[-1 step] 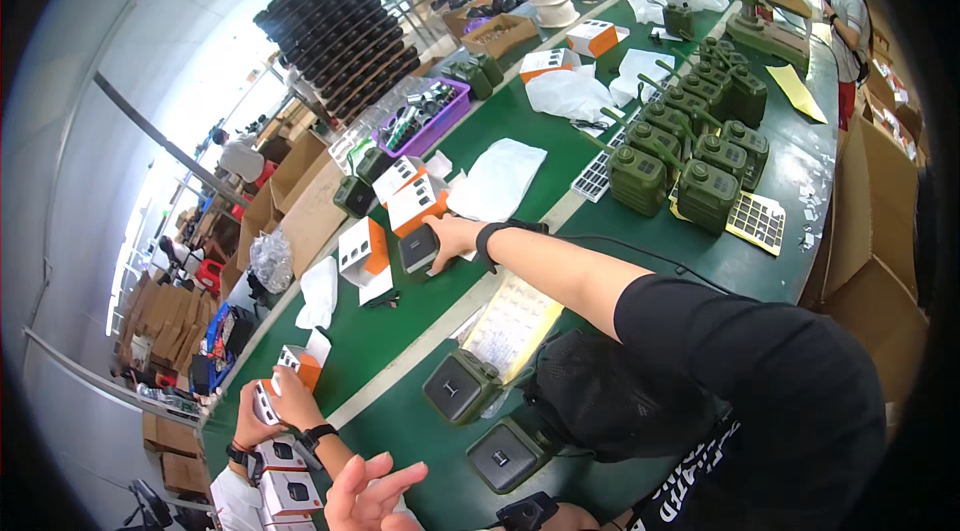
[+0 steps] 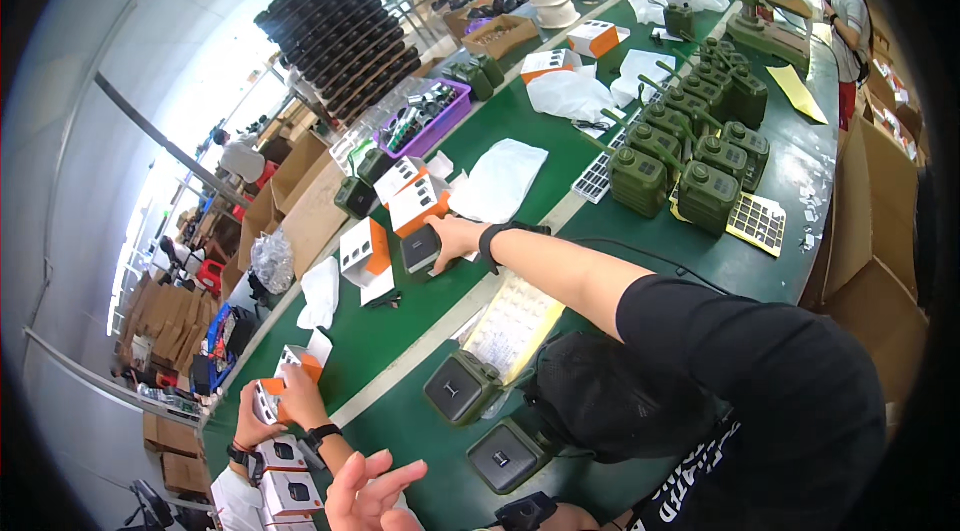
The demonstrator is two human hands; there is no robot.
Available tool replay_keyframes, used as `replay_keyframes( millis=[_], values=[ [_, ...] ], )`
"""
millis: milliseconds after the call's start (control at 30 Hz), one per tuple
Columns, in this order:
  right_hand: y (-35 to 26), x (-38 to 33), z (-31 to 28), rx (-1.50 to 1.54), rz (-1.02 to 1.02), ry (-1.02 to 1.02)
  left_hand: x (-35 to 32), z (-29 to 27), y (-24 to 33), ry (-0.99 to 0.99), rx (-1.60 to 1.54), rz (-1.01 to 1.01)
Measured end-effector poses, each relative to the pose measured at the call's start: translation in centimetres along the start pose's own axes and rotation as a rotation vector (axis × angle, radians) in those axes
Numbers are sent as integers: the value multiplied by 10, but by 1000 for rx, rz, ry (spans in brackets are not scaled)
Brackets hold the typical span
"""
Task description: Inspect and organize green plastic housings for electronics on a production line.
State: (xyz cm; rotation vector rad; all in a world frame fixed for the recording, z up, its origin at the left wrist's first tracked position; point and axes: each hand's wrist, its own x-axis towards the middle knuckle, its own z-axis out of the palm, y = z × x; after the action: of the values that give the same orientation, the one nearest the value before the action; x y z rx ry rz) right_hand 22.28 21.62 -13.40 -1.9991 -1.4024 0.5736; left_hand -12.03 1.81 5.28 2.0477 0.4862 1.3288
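Observation:
At the lower edge my left hand (image 2: 372, 496) hangs close to me, fingers spread apart and slightly bent, with nothing in them. My right hand does not show. To the right of the left hand stands a green case with a dark square front (image 2: 505, 456); a similar one (image 2: 462, 386) stands behind it. Left of my hand are stacked white printed boxes (image 2: 290, 491). Beyond them a co-worker's two hands (image 2: 285, 401) grip a small white-and-orange box (image 2: 268, 403). A person in black reaches across from the right, that hand (image 2: 457, 239) on a dark-faced case (image 2: 420, 249).
The green table (image 2: 400, 331) carries open white-and-orange boxes (image 2: 365, 256), white bags (image 2: 498, 179), a yellow-edged sheet (image 2: 515, 321) and rows of green jerrycan-shaped units (image 2: 640, 181). A purple bin (image 2: 430, 121) stands at the far edge. The person's black cap (image 2: 610, 391) fills the near right.
The co-worker's small box has turned, so its orange side shows more. My left hand stays where it was, and the reaching hand remains on the dark-faced case.

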Motion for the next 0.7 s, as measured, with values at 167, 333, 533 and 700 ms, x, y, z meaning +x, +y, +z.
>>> replay_keyframes(
  millis=[167,333,533,700],
  values=[
    [-24,-49,-11,-59,-179,172,8,5,-5,104,-15,-167],
    [-61,-175,-51,7,-687,489,19,22,-14,97,28,-293],
    [-85,-304,-101,-198,-928,542,23,56,-26,-315,-394,-7],
    [-90,-344,-128,63,-858,359,14,81,-18,-243,-447,141]
  ],
)
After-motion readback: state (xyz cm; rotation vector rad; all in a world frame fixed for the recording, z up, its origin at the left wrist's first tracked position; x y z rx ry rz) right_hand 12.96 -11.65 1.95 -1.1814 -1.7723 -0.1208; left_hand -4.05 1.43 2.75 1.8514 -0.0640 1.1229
